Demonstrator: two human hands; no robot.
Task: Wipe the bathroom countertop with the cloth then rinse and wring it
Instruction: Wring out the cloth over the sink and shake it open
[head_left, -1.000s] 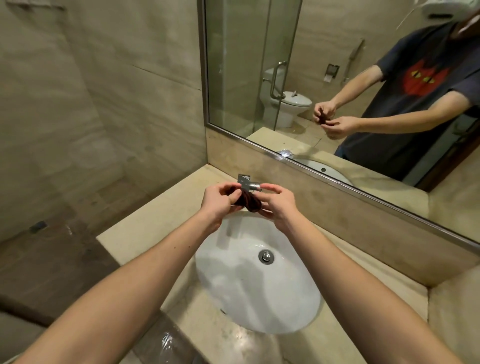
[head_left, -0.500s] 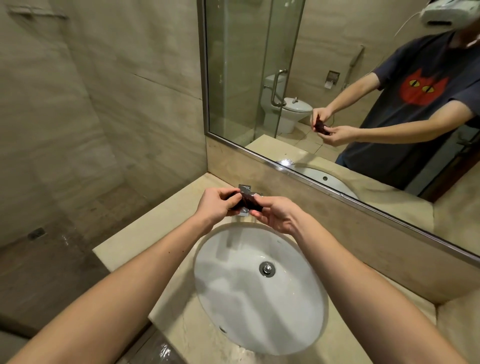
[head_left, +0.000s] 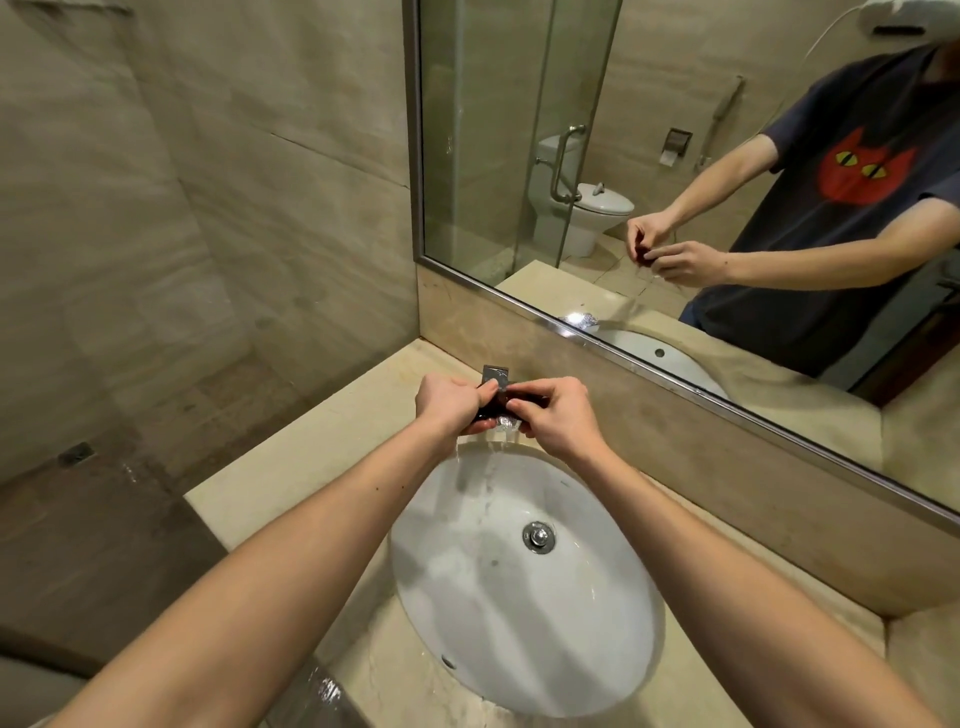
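A small dark red cloth (head_left: 506, 402) is bunched into a tight roll between both my hands, above the far rim of the white oval sink (head_left: 597, 623). My left hand (head_left: 451, 405) grips its left end and my right hand (head_left: 558, 415) grips its right end. Water runs down from under the cloth into the basin. The chrome tap (head_left: 496, 375) sits right behind my hands, mostly hidden by them. The beige stone countertop (head_left: 322, 447) surrounds the sink and looks wet near the front edge.
A large mirror (head_left: 519, 156) spans the wall behind the counter, reflecting a person in a dark T-shirt, a toilet and a glass shower door. A tiled wall (head_left: 208, 208) stands on the left. The drain plug (head_left: 538, 535) sits mid-basin.
My hands have stayed on the cloth by the tap, twisting it tighter, and water now trickles into the sink. The view has tilted slightly, shifting the sink lower in frame.
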